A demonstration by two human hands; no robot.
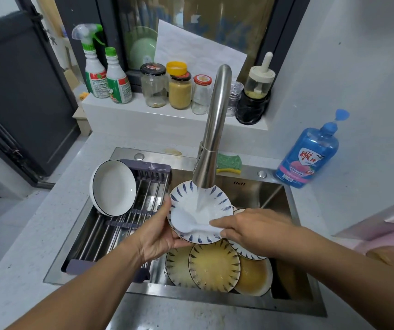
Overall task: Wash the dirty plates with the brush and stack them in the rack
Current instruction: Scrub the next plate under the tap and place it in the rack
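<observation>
Left hand grips a plate, right hand the brush; sink holds dirty plates.

Pale speckled worktop, white wall along its right edge. Beyond the far edge, a white ledge under a dark-framed window. Dark door at left.

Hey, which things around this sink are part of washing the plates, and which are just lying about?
Job: left hand holding the patterned plate, right hand holding the brush, running faucet, dirty plates, rack.
Lying about: sponge, soap bottle, jars, spray bottles.
</observation>
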